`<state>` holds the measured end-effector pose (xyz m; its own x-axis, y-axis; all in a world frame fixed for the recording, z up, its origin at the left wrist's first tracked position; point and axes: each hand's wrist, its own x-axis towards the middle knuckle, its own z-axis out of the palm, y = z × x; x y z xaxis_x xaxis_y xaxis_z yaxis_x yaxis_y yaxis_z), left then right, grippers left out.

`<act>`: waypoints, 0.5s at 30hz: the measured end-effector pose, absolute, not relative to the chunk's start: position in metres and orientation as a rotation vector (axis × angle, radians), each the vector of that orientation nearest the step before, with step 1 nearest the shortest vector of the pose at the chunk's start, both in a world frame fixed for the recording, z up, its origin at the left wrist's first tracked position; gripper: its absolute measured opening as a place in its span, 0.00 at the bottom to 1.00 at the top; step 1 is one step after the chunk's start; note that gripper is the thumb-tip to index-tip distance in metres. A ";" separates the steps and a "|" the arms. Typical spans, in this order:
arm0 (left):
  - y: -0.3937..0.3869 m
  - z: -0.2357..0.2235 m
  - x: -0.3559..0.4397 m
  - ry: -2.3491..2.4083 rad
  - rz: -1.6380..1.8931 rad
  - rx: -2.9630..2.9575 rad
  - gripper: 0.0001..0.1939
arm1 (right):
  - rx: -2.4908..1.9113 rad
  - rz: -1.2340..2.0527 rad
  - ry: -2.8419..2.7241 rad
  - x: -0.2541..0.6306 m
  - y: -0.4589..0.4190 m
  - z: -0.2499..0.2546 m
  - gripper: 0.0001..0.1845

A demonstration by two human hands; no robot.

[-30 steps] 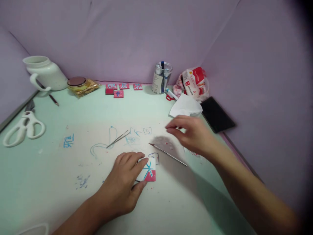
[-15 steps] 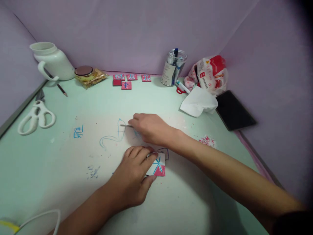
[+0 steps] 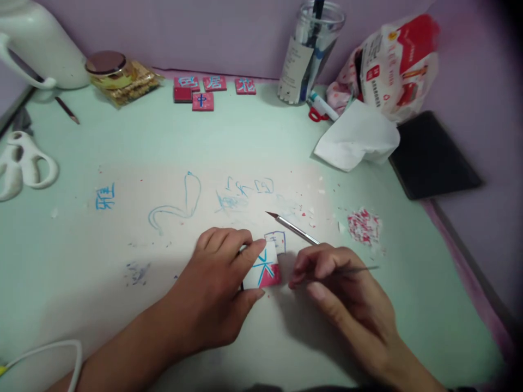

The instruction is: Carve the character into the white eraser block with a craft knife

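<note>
My left hand (image 3: 223,286) presses a small square block (image 3: 272,275) onto the table, thumb and fingers closed on its edges. Its visible face is white with blue strokes and a pink lower right corner. Just right of it, my right hand (image 3: 347,299) is raised, palm partly turned up, with curled fingers around a thin dark stick-like tool (image 3: 363,268). One end of the tool sticks out to the right; the rest is hidden among the fingers. Behind that hand a silver craft knife (image 3: 294,227) points up left, its rear end hidden by the fingers.
Red and white shavings (image 3: 365,226) lie at right. Along the back stand a white jug (image 3: 44,49), several pink carved blocks (image 3: 203,102) and a pen jar (image 3: 306,60). White scissors (image 3: 30,163) lie left; a crumpled tissue (image 3: 357,136) and black tablet (image 3: 437,155) lie right.
My right hand has swung back from the drawn lines beyond the block to its right side, turning over with the thin tool. The craft knife now shows. The view has moved closer.
</note>
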<state>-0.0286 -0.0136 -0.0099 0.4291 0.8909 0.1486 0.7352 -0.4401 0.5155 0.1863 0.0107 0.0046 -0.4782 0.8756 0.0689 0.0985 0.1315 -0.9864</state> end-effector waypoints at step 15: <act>-0.013 -0.005 -0.028 1.367 0.563 2.247 0.23 | -0.815 0.963 -2.192 0.192 0.017 0.000 0.22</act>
<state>-0.0280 -0.0134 -0.0050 0.4258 0.8980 0.1107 0.7153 -0.4090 0.5666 0.1920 0.0172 -0.0004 -0.6291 0.7270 0.2751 0.2892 0.5474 -0.7853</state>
